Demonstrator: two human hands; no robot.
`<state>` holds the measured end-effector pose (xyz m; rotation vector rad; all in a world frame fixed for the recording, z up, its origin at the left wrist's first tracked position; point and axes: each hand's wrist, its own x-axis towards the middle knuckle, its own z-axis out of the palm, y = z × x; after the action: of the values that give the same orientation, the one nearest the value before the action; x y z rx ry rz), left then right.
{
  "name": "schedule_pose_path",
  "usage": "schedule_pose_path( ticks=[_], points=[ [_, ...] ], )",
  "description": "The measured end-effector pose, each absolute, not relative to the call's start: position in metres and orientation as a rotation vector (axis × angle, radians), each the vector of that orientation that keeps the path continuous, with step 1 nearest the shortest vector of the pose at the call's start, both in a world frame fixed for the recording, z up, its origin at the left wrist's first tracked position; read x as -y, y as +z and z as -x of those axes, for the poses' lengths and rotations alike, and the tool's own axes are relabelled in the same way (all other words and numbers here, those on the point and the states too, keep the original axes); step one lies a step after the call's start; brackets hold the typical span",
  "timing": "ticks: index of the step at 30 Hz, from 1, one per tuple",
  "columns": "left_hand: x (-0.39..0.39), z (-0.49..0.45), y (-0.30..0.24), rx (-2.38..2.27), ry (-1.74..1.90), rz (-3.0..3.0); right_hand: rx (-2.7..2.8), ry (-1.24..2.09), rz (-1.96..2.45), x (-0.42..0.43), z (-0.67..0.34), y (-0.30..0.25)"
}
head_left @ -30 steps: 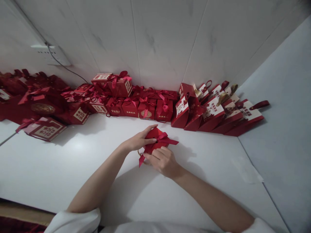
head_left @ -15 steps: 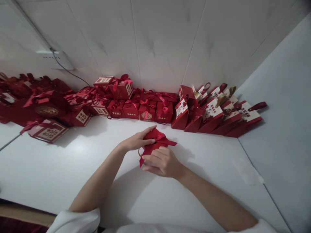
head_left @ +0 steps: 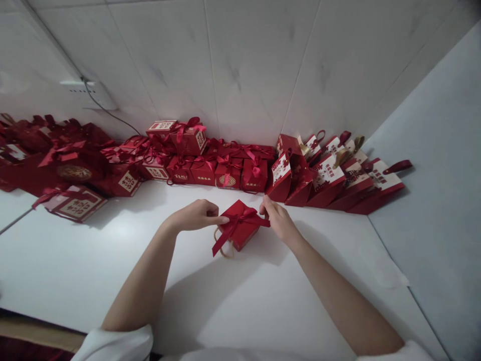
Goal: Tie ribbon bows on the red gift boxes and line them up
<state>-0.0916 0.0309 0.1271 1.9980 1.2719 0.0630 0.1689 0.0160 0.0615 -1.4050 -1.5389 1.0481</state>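
A small red gift box sits on the white table in front of me, turned cornerwise. A red ribbon is tied in a bow across its top, with one tail hanging toward the near left. A gold cord handle loops out at the box's near-left side. At the left corner, my left hand has its fingers curled and its thumb on the ribbon's left loop. On the opposite side, my right hand pinches the ribbon's right end; its fingertips are partly hidden.
Along the tiled wall stands a row of red gift boxes with bows. Wedge-shaped red boxes with strap handles lean at the right. More red boxes crowd the left. A cable runs down from a wall socket.
My right hand has moved from the near side of the box up to the ribbon's right end. My left hand has drawn back leftward and curled its fingers, uncovering the box top.
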Motion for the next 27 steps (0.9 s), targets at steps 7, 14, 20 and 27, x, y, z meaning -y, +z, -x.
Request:
schedule_pose_path(
  ticks=[7,14,20,27],
  points=[
    [-0.026,0.081,0.127,-1.209,0.037,-2.024,1.637,1.046,1.424,-0.012,-0.163,0.062],
    [-0.016,0.076,0.139,-1.297,0.052,-2.088,1.764,1.093,1.365,-0.005,-0.169,0.076],
    [-0.016,0.075,0.137,-1.349,0.025,-2.024,1.822,1.196,1.251,-0.001,-0.175,0.087],
    [-0.017,0.073,0.137,-1.307,0.067,-2.019,1.824,1.212,1.156,0.004,-0.176,0.094]
  ],
)
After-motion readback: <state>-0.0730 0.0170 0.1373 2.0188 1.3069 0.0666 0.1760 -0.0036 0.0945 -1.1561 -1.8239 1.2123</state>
